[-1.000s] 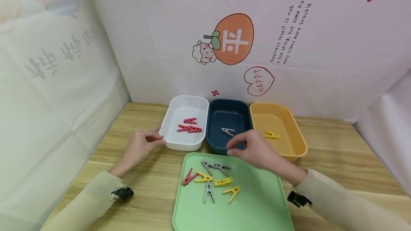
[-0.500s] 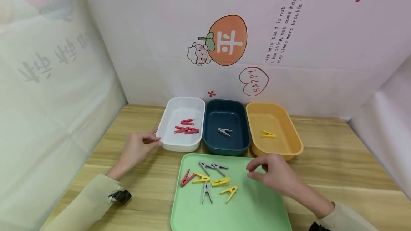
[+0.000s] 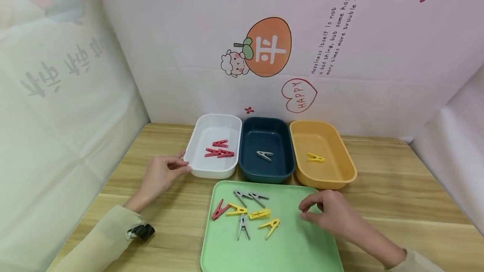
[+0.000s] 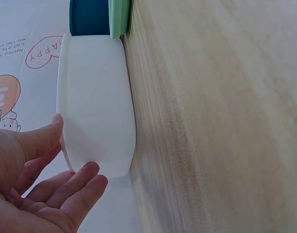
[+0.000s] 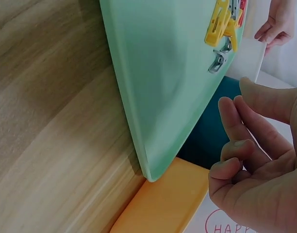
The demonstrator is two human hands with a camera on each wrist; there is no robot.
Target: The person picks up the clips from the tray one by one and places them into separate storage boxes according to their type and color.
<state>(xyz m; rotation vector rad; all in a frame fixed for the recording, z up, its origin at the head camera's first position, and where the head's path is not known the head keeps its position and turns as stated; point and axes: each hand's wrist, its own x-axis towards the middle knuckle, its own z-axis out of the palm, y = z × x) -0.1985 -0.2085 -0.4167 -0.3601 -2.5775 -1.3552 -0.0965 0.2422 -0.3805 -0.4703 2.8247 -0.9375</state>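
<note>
In the head view my left hand (image 3: 160, 179) holds the near left corner of a white bin (image 3: 214, 173), thumb in front and fingers along its side. Three red clothespins (image 3: 225, 153) lie in this bin. My right hand (image 3: 332, 215) hovers over the right part of a green tray (image 3: 291, 251), its fingers loosely bent with nothing between them. On the tray lie a red clothespin (image 3: 219, 210), three grey clothespins (image 3: 243, 226) and three yellow clothespins (image 3: 270, 227). The right wrist view shows my thumb apart from the fingertips.
Beside the white bin stands a dark blue bin (image 3: 267, 177) with one grey clothespin (image 3: 264, 155). To its right is an orange bin (image 3: 329, 181) with one yellow clothespin (image 3: 315, 158). All stand on a wooden table (image 3: 393, 192) against a printed white cloth (image 3: 170, 53).
My right hand has moved from the dark blue bin's front edge rightward and back over the tray. My left hand stays at the white bin. The clothespins have not moved.
</note>
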